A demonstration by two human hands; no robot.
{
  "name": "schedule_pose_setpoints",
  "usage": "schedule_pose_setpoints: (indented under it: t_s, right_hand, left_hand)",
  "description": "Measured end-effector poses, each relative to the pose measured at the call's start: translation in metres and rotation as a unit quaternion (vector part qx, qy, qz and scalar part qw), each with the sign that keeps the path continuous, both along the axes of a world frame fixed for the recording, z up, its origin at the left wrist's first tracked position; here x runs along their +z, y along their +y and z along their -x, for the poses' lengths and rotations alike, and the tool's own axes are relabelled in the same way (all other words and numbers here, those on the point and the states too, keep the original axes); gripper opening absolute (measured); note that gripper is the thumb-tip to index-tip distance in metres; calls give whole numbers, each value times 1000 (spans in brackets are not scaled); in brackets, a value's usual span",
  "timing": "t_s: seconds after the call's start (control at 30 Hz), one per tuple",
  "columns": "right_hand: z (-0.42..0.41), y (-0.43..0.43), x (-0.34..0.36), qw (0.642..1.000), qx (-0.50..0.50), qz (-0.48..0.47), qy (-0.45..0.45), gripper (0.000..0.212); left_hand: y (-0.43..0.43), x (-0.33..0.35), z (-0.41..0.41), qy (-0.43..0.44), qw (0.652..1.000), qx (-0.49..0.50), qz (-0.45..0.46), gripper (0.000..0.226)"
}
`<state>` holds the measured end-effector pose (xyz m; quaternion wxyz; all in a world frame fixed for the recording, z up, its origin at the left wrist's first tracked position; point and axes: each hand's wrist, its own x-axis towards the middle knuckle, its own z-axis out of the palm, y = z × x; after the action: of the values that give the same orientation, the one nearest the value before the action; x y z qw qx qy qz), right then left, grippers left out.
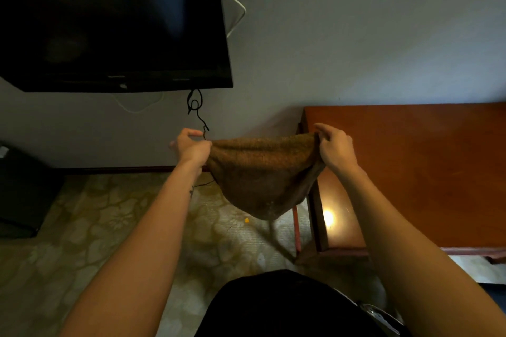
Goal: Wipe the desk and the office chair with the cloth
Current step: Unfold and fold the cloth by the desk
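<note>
1. The cloth hangs in the air between the two hands, off the counter's left edge and above the floor; it touches neither.
2. The left hand has its fingers pinched on the cloth's left top corner; the right hand has its fingers pinched on the right top corner. Both are clenched on fabric, none released.
3. The top hem runs fairly taut between the grips, while the body sags into a rounded belly, with a loose thread trailing below.
4. It looks soft, limp and light, with a coarse weave that should not slip. It will fold or bunch readily.
5. Corners suit spreading it; for wiping, a bunched or folded pad under one palm would likely press better.
6. The counter's top looks bare and glossy, with a lamp glare near its left front corner. Wiping appears not yet begun.
7. No chair can be made out with certainty.
</note>
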<state>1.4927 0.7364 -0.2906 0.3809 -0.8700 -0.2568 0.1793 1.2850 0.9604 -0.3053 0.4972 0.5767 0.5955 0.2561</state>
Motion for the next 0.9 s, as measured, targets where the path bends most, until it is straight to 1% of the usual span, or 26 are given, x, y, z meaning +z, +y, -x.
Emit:
schedule_pose_setpoints:
  t_s: [0.1, 0.17, 0.2, 0.23, 0.3, 0.33, 0.4, 0.47, 0.53, 0.57, 0.7, 0.77, 0.83, 0.9]
  right_hand:
    - [2, 0, -3, 999, -22, -28, 20, 36]
    - [3, -1, -9, 997, -33, -43, 49, 34]
    - [2, -2, -12, 994, -46, -53, 85, 34]
    - [2, -1, -14, 985, -65, -75, 141, 36]
    - [1, -1, -14, 949, -105, -135, 266, 43]
    - [1, 0, -13, 932, -113, -159, 307, 44]
    - [1, -1, -9, 917, -116, -178, 338, 43]
    - [0, -1, -6, 913, -124, -189, 340, 41]
    - [0, 0, -6, 911, -133, -201, 334, 41]
    - [0, 1, -6, 913, -133, -209, 325, 40]
    - [0, 4, -8, 939, -117, -210, 246, 31]
    - [-3, 3, -11, 951, -120, -204, 198, 27]
    - [-6, 1, -15, 960, -118, -193, 163, 26]
    - [-8, -1, -18, 966, -111, -187, 139, 26]
  left_hand:
    - [4, -2, 5, -10, 1000, -7, -2, 30]
    - [4, -4, 5, 0, 1000, -27, 4, 30]
    - [3, -4, 4, 3, 999, -37, 9, 30]
    - [2, -3, 3, 8, 999, -47, 14, 29]
    - [0, 3, 3, 9, 997, -72, 29, 25]
    - [0, 6, 3, 2, 995, -87, 40, 28]
    - [2, 10, 3, 21, 991, -122, 47, 35]
    - [4, 14, 3, 84, 985, -141, 43, 38]
    - [4, 17, 0, 148, 980, -133, 19, 35]
    - [3, 16, -1, 162, 979, -124, -1, 34]
    - [2, 8, 2, 167, 975, -92, -115, 43]
    - [1, 11, 4, 163, 972, -73, -154, 46]
    - [5, 13, 4, 141, 976, -68, -154, 45]
    - [7, 12, 4, 105, 980, -102, -136, 39]
